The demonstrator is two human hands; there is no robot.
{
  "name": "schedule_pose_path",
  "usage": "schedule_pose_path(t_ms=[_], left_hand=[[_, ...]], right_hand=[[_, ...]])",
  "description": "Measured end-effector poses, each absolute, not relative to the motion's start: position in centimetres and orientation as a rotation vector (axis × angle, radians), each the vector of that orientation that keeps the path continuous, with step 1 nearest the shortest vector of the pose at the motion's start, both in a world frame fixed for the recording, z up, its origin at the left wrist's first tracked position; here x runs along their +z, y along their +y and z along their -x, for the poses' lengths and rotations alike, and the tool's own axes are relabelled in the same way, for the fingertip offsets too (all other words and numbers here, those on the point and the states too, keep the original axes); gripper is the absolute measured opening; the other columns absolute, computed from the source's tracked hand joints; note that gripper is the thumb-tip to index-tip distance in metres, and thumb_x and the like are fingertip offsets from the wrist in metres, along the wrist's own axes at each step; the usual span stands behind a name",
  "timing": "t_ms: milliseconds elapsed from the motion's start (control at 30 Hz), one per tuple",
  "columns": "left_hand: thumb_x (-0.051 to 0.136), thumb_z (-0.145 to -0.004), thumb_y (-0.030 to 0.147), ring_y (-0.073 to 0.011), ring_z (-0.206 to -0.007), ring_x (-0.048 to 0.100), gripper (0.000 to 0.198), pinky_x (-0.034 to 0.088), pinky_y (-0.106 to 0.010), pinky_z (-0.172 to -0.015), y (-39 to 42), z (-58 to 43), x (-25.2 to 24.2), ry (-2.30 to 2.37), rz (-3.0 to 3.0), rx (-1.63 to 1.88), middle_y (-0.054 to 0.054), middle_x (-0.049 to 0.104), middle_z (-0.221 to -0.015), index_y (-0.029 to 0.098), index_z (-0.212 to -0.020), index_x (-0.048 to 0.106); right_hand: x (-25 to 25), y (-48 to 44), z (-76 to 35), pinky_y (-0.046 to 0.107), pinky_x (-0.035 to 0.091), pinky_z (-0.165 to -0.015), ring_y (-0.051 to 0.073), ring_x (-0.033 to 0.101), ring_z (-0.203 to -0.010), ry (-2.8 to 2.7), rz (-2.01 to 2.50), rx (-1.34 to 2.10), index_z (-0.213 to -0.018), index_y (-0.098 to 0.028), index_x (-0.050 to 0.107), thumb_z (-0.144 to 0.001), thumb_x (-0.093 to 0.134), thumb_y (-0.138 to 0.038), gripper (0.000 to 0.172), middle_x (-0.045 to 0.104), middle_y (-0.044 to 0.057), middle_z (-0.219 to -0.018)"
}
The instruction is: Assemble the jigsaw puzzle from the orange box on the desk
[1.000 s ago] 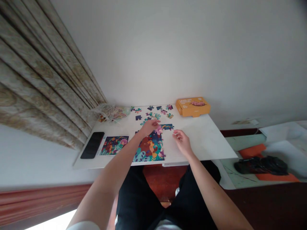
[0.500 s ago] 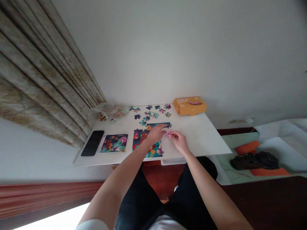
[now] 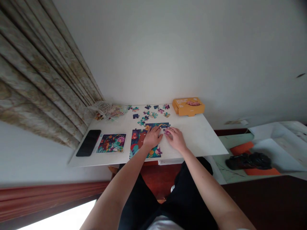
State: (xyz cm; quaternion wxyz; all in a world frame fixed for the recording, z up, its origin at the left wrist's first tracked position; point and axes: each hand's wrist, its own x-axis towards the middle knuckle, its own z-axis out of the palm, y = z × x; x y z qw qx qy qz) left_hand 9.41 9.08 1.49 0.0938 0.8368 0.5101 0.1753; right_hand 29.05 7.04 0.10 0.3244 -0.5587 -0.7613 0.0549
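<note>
A partly assembled colourful jigsaw puzzle lies at the front middle of the white table. My left hand rests flat on its upper right part, fingers stretched out. My right hand lies just beside it at the puzzle's right edge. Its fingertips press on a pink puzzle piece next to a dark blue row of joined pieces. Several loose pieces are scattered behind the puzzle.
An orange box stands at the table's back right. A small reference picture and a black phone lie to the left, a crumpled plastic bag at the back left. Curtains hang on the left; a low surface with a black object is on the right.
My left hand came from the loose pieces back to the puzzle's top right. My right hand took the pink piece, carried it left to the puzzle edge and now presses it down.
</note>
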Motion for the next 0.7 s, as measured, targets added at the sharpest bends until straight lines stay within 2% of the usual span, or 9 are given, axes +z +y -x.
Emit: schedule_pose_path(t_ms=[133, 700], left_hand=[[0.057, -0.101, 0.028, -0.0284, -0.144, 0.051, 0.037, 0.03, -0.054, -0.127, 9.04, -9.33, 1.72, 1.489, -2.45, 0.543, -0.014, 0.058, -0.152, 0.019, -0.136, 0.064], [0.054, -0.101, 0.027, -0.0276, -0.145, 0.049, 0.037, 0.027, -0.052, -0.127, 9.08, -9.39, 1.81, 1.478, -2.423, 0.529, -0.015, 0.057, -0.153, 0.017, -0.135, 0.064]], right_hand=[[0.12, 7.3, -28.63, 0.047, 0.046, -0.101, 0.03, 0.061, -0.122, -2.041, 1.521, 0.186, -0.123, -0.027, 0.072, -0.101, 0.057, -0.032, 0.027, 0.071, 0.01, -0.133], [0.11, 7.38, -28.26, 0.05, 0.04, -0.103, 0.032, 0.059, -0.124, -2.044, 1.562, 0.21, -0.12, -0.028, 0.075, -0.104, 0.052, -0.033, 0.029, 0.07, 0.011, -0.137]])
